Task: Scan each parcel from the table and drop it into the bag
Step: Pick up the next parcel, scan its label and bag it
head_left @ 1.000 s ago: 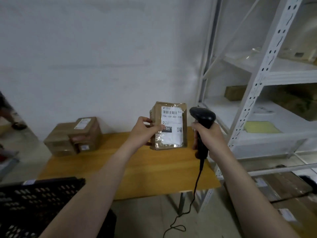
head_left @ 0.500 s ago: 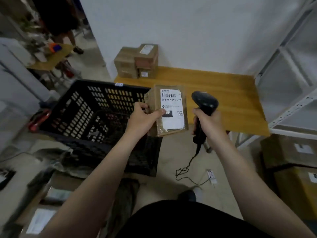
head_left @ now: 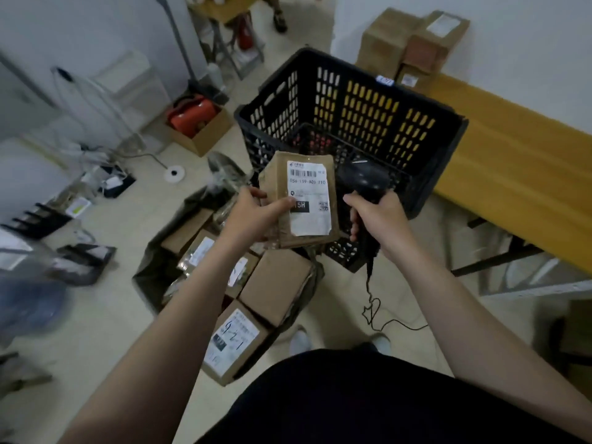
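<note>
Now that the person has turned from desk [head_left: 512, 161] to bag [head_left: 145, 277] | left hand [head_left: 256, 216] fingers clamp labelled parcel [head_left: 304, 200] | right hand [head_left: 378, 219] wraps scanner [head_left: 362, 181] | drop likely next

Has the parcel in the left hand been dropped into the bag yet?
No, the left hand grips the parcel in the air beside the scanner in the right hand, above the bag.

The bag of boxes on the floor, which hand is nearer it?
Left. The left hand, holding the parcel, hangs above the bag; the right hand, gripping the scanner, is by the crate.
</note>
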